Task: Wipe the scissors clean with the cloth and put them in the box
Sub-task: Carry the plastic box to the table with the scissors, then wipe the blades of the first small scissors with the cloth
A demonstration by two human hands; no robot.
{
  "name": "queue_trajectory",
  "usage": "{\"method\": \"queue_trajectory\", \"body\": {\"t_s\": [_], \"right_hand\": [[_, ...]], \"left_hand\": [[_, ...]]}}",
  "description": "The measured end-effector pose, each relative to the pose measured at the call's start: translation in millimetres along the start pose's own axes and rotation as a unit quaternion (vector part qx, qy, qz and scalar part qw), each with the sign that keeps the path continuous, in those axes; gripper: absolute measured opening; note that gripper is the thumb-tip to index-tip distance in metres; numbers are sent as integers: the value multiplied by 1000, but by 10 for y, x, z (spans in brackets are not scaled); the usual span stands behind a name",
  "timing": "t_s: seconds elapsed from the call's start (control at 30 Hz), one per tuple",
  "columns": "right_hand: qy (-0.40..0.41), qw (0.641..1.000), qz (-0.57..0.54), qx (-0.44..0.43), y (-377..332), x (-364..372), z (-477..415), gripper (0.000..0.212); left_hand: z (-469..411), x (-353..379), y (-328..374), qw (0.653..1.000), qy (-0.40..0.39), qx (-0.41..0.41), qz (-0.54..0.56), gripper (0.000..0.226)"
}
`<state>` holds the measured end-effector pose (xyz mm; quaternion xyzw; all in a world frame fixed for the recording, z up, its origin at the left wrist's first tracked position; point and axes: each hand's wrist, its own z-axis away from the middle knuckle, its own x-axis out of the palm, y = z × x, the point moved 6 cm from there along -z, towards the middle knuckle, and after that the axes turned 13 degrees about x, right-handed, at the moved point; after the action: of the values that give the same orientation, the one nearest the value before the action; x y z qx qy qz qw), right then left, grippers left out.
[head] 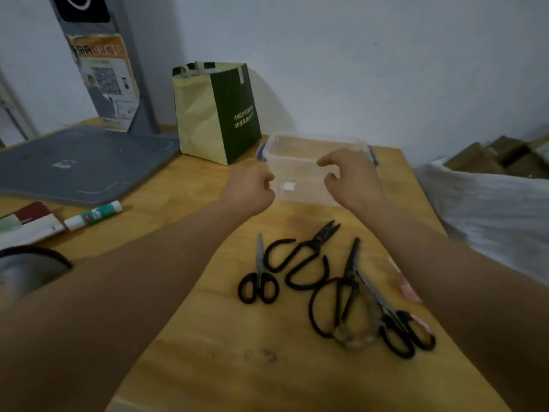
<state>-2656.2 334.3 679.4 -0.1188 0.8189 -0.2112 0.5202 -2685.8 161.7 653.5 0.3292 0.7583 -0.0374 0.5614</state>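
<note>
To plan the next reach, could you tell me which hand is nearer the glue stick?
Left. The left hand sits by the box, at its left corner, right of the glue stick; the right hand holds its rim farther right.

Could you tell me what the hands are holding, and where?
The left hand and right hand both appear to grip the clear box at its near side.

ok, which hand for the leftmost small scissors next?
Left, probably. The left hand holds the box corner directly beyond the small scissors; the right hand on the rim is farther off.
</note>
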Motion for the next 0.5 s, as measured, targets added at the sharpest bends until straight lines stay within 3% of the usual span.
{"method": "queue_trajectory", "body": {"t_s": [0.1, 0.23, 0.5], "right_hand": [[-62, 996, 16, 57, 236, -108, 382, 37], [-76, 989, -18, 127, 575, -312, 754, 41], [-169, 956, 137, 195, 1149, -327, 1244, 43]], "left_hand": [[297, 67, 117, 998, -27, -34, 39, 32], [606, 211, 377, 994, -45, -50, 85, 35], [916, 578, 983, 986, -128, -8, 106, 33]]}}
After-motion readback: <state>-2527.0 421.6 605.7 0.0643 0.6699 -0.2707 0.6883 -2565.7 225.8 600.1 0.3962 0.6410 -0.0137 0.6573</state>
